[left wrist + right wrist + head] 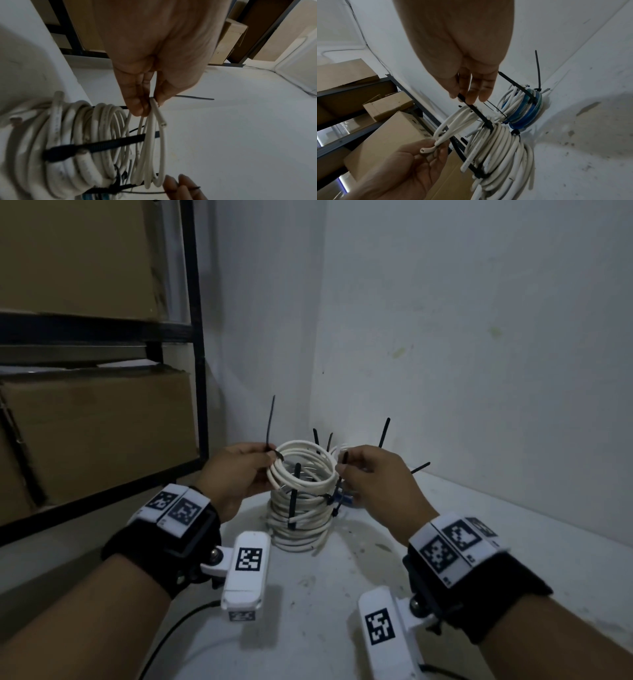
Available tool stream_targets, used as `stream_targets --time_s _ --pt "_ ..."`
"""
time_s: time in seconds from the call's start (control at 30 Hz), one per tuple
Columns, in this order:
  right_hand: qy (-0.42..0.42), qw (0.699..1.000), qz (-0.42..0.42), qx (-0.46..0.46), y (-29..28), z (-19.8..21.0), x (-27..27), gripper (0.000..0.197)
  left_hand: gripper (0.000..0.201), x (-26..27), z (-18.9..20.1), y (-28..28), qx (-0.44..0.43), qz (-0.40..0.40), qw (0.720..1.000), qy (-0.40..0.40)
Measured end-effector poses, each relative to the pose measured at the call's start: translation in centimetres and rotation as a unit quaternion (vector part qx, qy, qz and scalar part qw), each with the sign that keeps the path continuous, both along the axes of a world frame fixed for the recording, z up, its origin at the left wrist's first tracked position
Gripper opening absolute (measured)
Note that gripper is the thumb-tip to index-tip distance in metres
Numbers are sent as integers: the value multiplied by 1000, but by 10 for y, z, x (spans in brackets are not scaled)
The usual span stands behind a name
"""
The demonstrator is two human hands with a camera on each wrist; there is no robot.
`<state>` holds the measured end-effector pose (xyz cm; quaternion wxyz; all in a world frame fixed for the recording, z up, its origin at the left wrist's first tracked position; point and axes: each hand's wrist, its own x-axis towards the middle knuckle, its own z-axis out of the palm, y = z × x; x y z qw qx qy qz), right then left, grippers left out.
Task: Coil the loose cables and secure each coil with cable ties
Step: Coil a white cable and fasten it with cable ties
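Note:
Both hands hold a small white cable coil [301, 486] [150, 155] [453, 121] above a stack of tied white coils [301, 525] [496, 148]. My left hand [270, 457] [150, 104] pinches the coil's left side together with a black cable tie [270, 419] [193, 97], whose tail points up. My right hand [342, 470] [465, 97] is at the coil's right edge. Its fingertips pinch a black tie strap [477, 113] that runs down to the stack. The cable's cut end [423, 150] sticks out by the left fingers.
A blue and white tied coil [522, 112] lies behind the stack in the wall corner. A black metal shelf [202, 371] with cardboard boxes [96, 433] stands close on the left. The white tabletop [308, 594] is stained. A black wire [171, 631] trails at lower left.

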<state>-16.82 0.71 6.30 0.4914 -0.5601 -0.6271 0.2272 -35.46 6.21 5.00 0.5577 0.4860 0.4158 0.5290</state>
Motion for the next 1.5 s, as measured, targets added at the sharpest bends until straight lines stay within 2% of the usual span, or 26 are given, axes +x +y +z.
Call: stream_targets --time_s 0.23,0.47,0.6,0.7,0.8,0.87,0.97,1.07,1.2,1.3,1.5 --pt "2 1000 -11 9 -2 -3 1 13 13 7 -16 1 -14 22 1000 17" --pt "13 1000 -6 4 -3 -7 3 9 9 11 -18 -1 14 69 994 85" --pt "24 1000 -7 -10 -13 -5 10 16 11 12 -17 1 -10 66 995 74" --pt "-3 1000 -6 -15 -18 -3 14 20 15 13 -12 1 -22 54 996 63" --pt "-35 999 -19 -19 -21 -2 14 15 17 15 -8 1 -24 53 997 55" --pt "-77 995 -24 -59 -23 -1 15 20 15 15 -6 1 -33 52 997 43" --pt "-140 966 81 -201 -36 -4 -2 21 15 15 0 1 -53 37 998 -3" --pt "-97 957 136 -237 -37 -17 -27 34 14 14 5 1 -66 25 997 -28" --pt "-24 959 163 -229 -26 -18 -45 17 12 12 6 2 -72 16 997 -27" --pt "31 956 173 -233 -23 -17 -47 22 12 11 5 5 -78 14 996 -40" --pt "-22 968 145 -203 -24 -23 -42 31 13 15 3 7 -69 14 997 -43"
